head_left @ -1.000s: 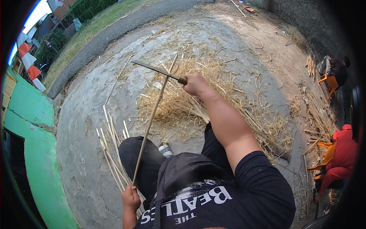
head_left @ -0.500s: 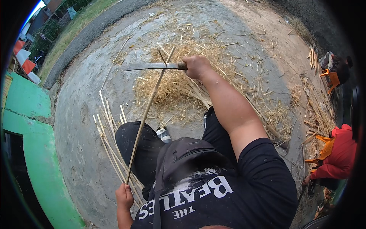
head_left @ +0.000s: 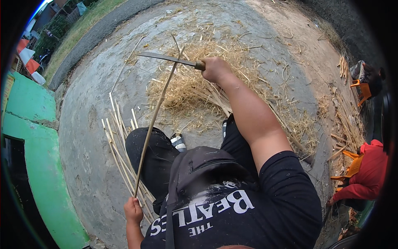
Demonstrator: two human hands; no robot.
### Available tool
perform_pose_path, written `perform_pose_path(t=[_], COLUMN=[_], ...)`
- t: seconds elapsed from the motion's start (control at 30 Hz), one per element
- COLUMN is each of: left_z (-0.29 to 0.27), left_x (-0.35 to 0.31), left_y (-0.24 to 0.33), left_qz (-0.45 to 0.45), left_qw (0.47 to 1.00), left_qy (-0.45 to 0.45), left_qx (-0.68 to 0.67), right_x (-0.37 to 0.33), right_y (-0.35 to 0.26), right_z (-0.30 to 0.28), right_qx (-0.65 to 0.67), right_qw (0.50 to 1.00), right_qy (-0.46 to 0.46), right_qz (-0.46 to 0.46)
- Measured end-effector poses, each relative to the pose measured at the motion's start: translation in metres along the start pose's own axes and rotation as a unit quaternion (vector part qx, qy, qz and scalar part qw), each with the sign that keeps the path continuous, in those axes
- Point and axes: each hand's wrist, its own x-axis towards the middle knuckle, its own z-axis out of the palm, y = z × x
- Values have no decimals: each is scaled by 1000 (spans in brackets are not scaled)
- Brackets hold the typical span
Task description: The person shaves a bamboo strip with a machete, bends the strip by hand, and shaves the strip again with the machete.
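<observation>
The long stick is gripped by the left hand, its far end crossed by the knife held in the right hand. Just that end seems shaved; much seems left.

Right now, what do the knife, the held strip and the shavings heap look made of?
Knife blade: probably steel; thin, grey, dull.
Knife handle: possibly wood; brown, mostly hidden by the right hand.
Held strip: likely bamboo or cane; long, slender, tan, smooth-looking.
Shavings heap: maybe the same stock; matte, pale straw colour, thin curls.
</observation>
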Motion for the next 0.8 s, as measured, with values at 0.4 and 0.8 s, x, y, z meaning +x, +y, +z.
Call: perform_pose_path(t=[0.4, 0.8], left_z=[17, 32], left_x=[25, 26], left_y=[26, 20], left_qz=[4, -7], left_qw=[999, 998], left_qy=[-23, -2], left_qx=[-31, -62], right_x=[-17, -2], right_y=[-34, 11], right_z=[3, -11], right_qx=[62, 210], right_qw=[988, 972], right_qy=[-103, 68], right_qz=[-93, -82])
